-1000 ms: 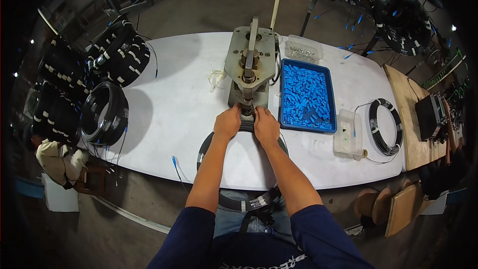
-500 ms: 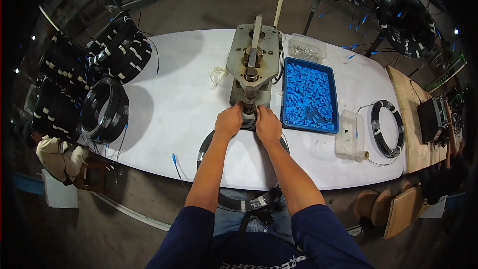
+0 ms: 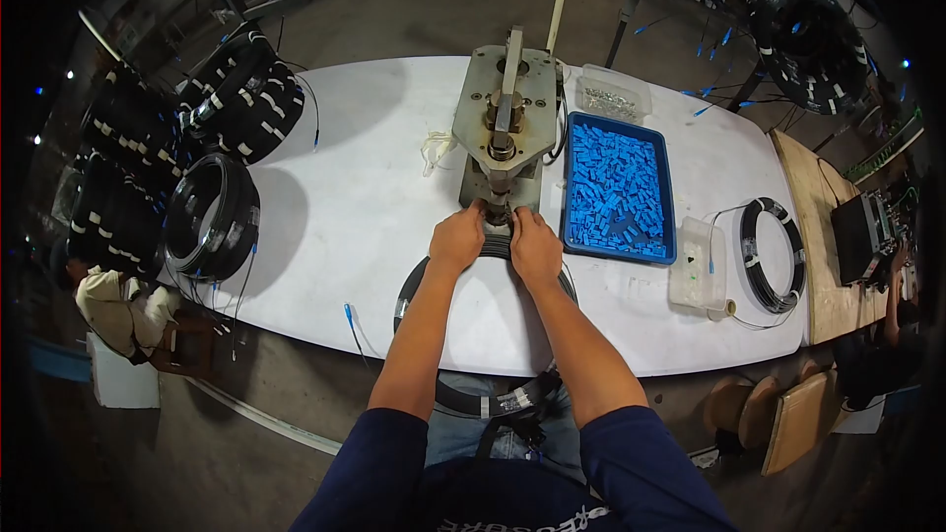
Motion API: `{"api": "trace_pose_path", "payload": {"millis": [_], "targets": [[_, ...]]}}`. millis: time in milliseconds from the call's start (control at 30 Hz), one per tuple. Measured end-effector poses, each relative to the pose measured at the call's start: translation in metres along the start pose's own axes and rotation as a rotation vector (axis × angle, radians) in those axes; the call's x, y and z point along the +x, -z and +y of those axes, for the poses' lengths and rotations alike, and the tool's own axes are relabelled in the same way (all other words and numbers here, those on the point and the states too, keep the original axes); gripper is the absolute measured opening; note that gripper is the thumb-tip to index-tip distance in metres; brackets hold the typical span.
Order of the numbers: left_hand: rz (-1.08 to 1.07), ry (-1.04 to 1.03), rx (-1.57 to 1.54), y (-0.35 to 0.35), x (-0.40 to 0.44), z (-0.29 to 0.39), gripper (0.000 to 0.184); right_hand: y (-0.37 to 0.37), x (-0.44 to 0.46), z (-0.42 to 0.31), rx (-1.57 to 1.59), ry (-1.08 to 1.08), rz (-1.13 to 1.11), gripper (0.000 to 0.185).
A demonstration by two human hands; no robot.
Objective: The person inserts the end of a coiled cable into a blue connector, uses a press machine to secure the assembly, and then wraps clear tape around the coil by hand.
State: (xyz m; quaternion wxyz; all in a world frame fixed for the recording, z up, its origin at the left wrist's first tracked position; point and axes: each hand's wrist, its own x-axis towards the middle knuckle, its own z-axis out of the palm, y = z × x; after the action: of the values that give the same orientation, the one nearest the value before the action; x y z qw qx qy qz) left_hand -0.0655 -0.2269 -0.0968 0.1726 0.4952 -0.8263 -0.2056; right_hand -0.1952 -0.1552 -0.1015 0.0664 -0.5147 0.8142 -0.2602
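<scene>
Left hand: your left hand [image 3: 458, 239] is curled just left of the press head [image 3: 498, 203], fingertips hidden, so I cannot tell what it pinches
Right hand: your right hand [image 3: 537, 250] faces it across the head, fingers bent inward; its grip cannot be told either
Cable coil: the black cable coil [image 3: 496, 246] has its far side at the foot of the press [image 3: 505, 133], its near side past the table [image 3: 365, 187] edge by your lap
Why so: flanking the head probably steadies the work; the overhang likely gives the ring room
Direction: a ring, so no single long axis; the strands between your hands run left to right
Blue tray: the blue tray [image 3: 621, 255] sits right of the press, presumably for easy reach
</scene>
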Motion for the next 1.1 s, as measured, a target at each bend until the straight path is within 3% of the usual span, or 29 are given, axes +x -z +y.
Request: {"api": "trace_pose_path", "payload": {"millis": [1100], "targets": [[0.009, -0.023, -0.039, 0.0004, -0.0001, -0.0007, 0.031, 0.0027, 0.0006, -0.0017, 0.032, -0.011, -0.002, 0.023]]}}
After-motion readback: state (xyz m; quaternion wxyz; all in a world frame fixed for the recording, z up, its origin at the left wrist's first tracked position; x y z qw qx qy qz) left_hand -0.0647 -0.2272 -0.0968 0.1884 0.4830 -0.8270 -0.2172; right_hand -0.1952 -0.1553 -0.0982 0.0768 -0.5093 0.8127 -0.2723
